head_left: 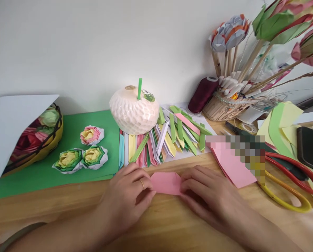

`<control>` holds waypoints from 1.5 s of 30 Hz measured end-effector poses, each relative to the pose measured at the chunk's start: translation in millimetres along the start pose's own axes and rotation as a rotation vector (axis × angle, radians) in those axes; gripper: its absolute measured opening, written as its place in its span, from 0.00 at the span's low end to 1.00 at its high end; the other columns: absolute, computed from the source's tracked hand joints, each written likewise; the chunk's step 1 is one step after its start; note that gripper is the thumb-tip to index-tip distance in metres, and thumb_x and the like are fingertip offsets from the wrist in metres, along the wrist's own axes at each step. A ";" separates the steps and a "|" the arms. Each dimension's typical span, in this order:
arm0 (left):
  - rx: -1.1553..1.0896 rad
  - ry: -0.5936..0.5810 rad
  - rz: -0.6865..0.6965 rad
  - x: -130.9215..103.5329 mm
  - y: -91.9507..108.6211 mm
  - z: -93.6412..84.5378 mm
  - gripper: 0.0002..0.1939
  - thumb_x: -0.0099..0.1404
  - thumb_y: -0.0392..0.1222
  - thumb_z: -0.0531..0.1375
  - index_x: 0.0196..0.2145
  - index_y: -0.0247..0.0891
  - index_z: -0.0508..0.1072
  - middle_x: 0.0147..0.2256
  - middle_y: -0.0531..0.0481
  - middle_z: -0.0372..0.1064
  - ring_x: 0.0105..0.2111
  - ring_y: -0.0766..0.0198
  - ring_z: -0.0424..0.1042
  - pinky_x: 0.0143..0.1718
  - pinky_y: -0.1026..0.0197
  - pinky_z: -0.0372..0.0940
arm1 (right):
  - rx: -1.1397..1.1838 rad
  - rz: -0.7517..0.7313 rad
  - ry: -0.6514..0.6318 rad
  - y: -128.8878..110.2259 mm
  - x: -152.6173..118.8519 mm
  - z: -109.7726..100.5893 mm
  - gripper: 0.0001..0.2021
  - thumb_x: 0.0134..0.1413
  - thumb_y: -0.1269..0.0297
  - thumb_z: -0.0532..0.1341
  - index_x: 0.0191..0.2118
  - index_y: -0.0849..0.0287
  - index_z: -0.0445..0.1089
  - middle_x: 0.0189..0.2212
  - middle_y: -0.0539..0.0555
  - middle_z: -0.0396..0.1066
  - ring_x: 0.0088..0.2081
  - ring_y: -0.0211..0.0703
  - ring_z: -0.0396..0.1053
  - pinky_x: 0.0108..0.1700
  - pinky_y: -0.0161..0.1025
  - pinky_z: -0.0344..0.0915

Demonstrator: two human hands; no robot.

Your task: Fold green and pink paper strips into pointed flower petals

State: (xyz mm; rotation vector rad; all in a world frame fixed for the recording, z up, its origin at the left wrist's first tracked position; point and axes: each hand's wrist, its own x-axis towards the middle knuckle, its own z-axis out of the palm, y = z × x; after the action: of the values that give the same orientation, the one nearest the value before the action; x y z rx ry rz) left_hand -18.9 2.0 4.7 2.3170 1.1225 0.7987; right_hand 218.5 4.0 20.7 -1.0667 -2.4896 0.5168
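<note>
A small pink paper point(166, 183) with folded corners lies low over the wooden table, between my two hands. My left hand point(131, 192), with a ring on one finger, pinches its left end between thumb and fingers. At the right end, my right hand point(205, 189) holds the paper with its fingers curled and thumb below. Just beyond the hands are many folded paper strips point(161, 140) in green, white, yellow and pink. A stack of pink sheets point(234, 161) rests to the right of my right hand.
Behind the strips stands a white textured ornament point(134, 110). Paper flowers point(92, 134) sit on a green sheet point(75, 122) at left, near a basket point(58, 134). Scissors point(287, 196), a phone point(311, 147), a thread spool point(202, 96) and a stick-filled basket point(219, 108) are at right.
</note>
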 end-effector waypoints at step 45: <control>0.134 -0.170 -0.104 10.9 5.8 -4.3 0.09 0.64 0.33 0.51 0.29 0.38 0.69 0.29 0.49 0.64 0.32 0.59 0.61 0.31 0.57 0.56 | -0.011 0.145 0.124 -4.2 7.0 17.4 0.08 0.59 0.72 0.53 0.29 0.57 0.64 0.28 0.53 0.68 0.30 0.44 0.65 0.30 0.39 0.62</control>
State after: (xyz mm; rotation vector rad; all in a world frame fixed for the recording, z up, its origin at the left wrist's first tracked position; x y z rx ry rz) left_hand -13.1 8.1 14.7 2.3613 1.2414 0.4923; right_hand 203.1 3.3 9.1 -1.2511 -2.3230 0.4638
